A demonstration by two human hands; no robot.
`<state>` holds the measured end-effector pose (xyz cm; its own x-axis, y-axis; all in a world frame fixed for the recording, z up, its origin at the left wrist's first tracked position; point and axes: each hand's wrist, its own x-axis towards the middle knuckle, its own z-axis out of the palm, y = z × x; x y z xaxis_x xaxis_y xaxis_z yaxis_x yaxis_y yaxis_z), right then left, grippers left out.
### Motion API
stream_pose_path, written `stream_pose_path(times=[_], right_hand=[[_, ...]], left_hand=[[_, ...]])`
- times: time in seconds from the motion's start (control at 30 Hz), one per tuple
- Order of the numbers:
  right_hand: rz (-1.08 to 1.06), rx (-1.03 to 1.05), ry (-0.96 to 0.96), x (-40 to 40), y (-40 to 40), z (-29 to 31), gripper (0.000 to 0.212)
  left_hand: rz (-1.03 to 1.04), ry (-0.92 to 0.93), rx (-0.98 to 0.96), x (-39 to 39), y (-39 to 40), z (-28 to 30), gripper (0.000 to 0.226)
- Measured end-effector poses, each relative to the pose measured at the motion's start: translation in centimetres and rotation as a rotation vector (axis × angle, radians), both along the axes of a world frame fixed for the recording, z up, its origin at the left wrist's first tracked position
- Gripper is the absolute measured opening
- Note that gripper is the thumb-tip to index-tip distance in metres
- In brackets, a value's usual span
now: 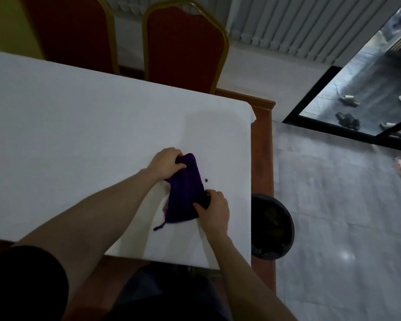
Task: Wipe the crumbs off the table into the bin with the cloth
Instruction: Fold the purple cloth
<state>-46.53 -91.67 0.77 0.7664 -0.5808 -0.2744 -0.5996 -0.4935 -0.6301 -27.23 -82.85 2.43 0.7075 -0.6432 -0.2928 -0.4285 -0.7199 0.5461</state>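
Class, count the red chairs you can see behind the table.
2. One red chair stands behind the table's far edge near its right corner; the other is just left of it, cropped by the frame's top. More may sit out of view.

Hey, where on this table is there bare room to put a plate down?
The white tablecloth is bare across its whole left and far side, up to the red chairs. It is crowded only near the right front corner, where both hands grip the purple cloth, above the black bin.
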Motion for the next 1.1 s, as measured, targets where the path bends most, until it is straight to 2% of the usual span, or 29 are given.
stream_pose_path(times=[0.1, 0.2, 0.27, 0.5, 0.67, 0.9, 1.0, 1.1], right_hand=[[0.046, 0.029, -0.003, 0.7, -0.3, 0.0, 0.027], [0.097, 0.029, -0.012, 1.4, -0.2, 0.3, 0.020], [0.117, 0.058, -0.057, 1.8, 0.0, 0.8, 0.017], [0.117, 0.462, -0.229, 5.6, 1.4, 3.1, 0.004], [0.169, 0.643, -0.196, 10.4, 4.7, 4.5, 0.007], [0.208, 0.835, -0.099, 17.8, 13.7, 5.3, 0.017], [0.238, 0.964, -0.042, 20.7, 19.3, 5.4, 0.027], [0.312, 1.140, 0.022, 22.5, 22.3, 5.1, 0.046]], left_hand=[[0.070, 0.036, -0.087, -0.3, 1.9, 0.9, 0.026], [0.112, 0.123, -0.167, -0.5, 3.7, 1.8, 0.011], [0.142, 0.165, -0.198, -0.5, 5.1, 2.5, 0.011], [0.357, 0.327, -0.273, 1.2, 10.9, 5.7, 0.020], [0.453, 0.380, -0.346, 3.7, 16.4, 8.0, 0.026], [0.469, 0.403, -0.396, 9.2, 26.2, 10.7, 0.021], [0.451, 0.425, -0.392, 11.9, 31.6, 12.1, 0.013], [0.377, 0.448, -0.392, 13.2, 34.0, 13.5, 0.012]])
